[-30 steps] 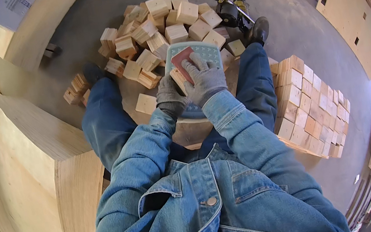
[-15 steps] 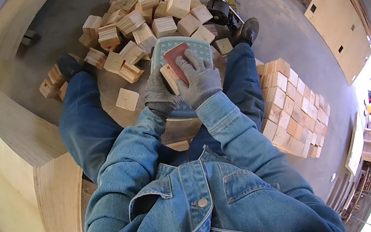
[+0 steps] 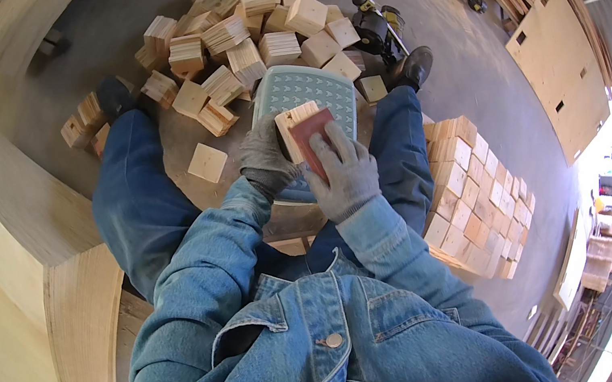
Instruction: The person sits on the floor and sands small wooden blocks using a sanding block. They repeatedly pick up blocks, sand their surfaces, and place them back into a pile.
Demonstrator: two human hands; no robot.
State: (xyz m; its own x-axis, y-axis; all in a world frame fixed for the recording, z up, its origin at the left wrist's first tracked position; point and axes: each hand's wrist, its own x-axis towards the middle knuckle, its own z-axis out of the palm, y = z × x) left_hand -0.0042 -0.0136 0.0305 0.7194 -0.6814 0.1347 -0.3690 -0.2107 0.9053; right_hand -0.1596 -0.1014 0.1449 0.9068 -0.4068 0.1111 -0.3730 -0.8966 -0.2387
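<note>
My left hand, in a grey glove, is closed on the side of a layered wooden block above a pale blue-green plastic stool. My right hand, gloved the same way, grips a reddish-brown sanding block and lays it flat against the wooden block's face. The thumb side of my right hand is close to my left fingers. The wooden block's lower part is hidden behind the sanding block and my hands.
Beyond the stool lies a loose heap of wooden blocks. Neatly stacked blocks stand right of my right leg. A black-and-yellow power tool is by my right shoe. Large plywood pieces rise on the left; a sheet with cutouts leans far right.
My right hand has drawn the sanding block down toward me and to the right, baring the wooden block's far end. My left hand stays on the wooden block. The view has shifted slightly.
</note>
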